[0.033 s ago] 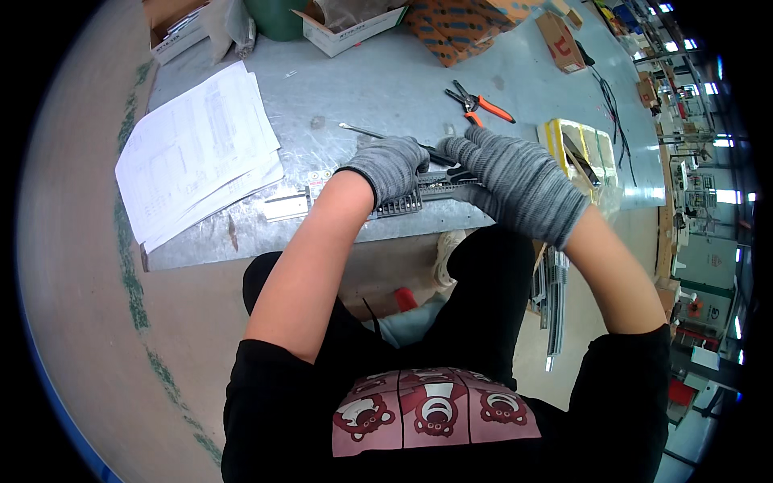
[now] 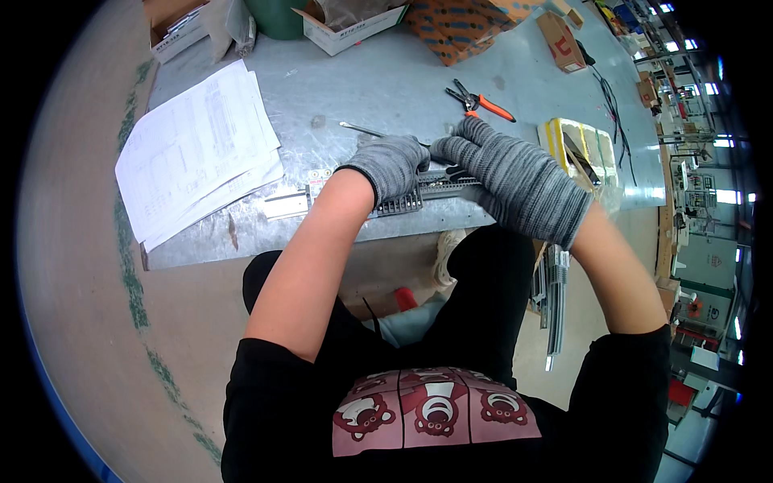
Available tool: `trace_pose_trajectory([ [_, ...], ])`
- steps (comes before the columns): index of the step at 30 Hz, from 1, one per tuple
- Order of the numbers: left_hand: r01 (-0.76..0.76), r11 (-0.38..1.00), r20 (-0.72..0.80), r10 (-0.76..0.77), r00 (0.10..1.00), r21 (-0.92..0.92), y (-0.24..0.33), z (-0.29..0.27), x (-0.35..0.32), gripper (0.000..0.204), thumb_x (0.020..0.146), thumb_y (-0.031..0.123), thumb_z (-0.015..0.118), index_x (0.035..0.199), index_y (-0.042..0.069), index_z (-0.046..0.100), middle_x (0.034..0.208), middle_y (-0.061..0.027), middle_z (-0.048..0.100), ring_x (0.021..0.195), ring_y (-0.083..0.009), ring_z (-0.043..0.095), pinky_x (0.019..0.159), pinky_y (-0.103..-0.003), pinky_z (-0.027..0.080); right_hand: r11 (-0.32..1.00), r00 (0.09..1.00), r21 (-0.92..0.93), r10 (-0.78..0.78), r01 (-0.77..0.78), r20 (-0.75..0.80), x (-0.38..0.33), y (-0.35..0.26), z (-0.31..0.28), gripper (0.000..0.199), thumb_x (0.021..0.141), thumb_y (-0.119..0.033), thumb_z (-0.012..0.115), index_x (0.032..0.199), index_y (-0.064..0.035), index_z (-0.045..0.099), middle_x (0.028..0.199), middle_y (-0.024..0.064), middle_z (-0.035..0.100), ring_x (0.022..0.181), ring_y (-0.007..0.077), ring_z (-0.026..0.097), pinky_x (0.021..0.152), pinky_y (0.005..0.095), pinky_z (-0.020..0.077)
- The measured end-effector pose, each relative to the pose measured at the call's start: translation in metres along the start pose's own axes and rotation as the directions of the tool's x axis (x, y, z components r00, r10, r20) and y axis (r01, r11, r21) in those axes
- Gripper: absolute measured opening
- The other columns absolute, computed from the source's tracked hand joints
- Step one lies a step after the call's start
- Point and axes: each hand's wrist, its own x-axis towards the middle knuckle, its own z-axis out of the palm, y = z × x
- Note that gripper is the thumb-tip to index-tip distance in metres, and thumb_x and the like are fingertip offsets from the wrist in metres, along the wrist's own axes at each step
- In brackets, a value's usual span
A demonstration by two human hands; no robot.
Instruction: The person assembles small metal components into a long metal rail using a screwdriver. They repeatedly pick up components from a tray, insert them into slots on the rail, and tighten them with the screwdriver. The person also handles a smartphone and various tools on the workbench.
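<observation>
Both hands wear grey knitted gloves and work close to the bench's near edge. My left hand (image 2: 388,169) is closed over a row of dark terminal blocks (image 2: 400,204) on a metal mounting rail (image 2: 287,205), its fingers curled down. My right hand (image 2: 515,177) is over the rail's right part, fingers pointing left and bent toward the thumb around something dark, mostly hidden. Behind the hands lies a screwdriver (image 2: 362,130), its shaft pointing left and its dark handle partly covered. Pliers with orange handles (image 2: 493,106) rest just beyond my right hand, one handle partly hidden.
Printed sheets (image 2: 201,149) cover the bench's left side. At the back stand a white carton (image 2: 350,36) and an orange patterned box (image 2: 459,36). A yellow-edged foam box (image 2: 576,149) sits at right, near black cables (image 2: 613,105). Metal rails (image 2: 554,302) stick out below the bench edge.
My right hand has shifted slightly up, its fingertips a little closer to my left hand, covering more of the pliers' near handle. My left hand and the terminal blocks stay put.
</observation>
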Motion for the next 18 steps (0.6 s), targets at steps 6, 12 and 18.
trace_pose_trajectory([
  [6,-0.018,0.999,0.002,0.018,1.000,0.026,-0.009,0.006,-0.002,0.027,0.086,0.025,0.063,0.106,0.007,0.066,0.101,-0.0172,0.066,0.096,-0.0342,0.063,0.087,-0.042,0.049,0.999,1.000,-0.030,0.012,-0.012,0.003,0.002,0.002,0.003,0.034,0.087,-0.016,0.060,0.119,-0.0090,0.055,0.100,0.0138,0.057,0.086,0.0335,0.062,0.074,0.0407,0.0512],
  [12,-0.012,1.000,0.006,0.012,1.000,0.012,-0.012,0.008,0.003,0.028,0.084,0.023,0.066,0.106,0.006,0.066,0.098,-0.0175,0.068,0.092,-0.0346,0.064,0.085,-0.042,0.050,0.987,0.991,-0.156,0.062,-0.043,0.120,0.007,-0.007,0.000,0.037,0.086,-0.019,0.063,0.120,-0.0097,0.054,0.101,0.0130,0.057,0.088,0.0333,0.062,0.076,0.0416,0.0513],
  [18,0.064,0.997,0.070,-0.067,0.995,0.043,0.003,-0.006,-0.001,0.030,0.083,0.021,0.067,0.107,0.004,0.065,0.099,-0.0181,0.068,0.093,-0.0332,0.065,0.086,-0.041,0.050,0.995,0.994,-0.006,-0.104,0.104,0.037,0.007,0.001,0.005,0.043,0.080,-0.006,0.065,0.121,-0.0091,0.054,0.105,0.0127,0.056,0.088,0.0327,0.062,0.080,0.0434,0.0513],
])
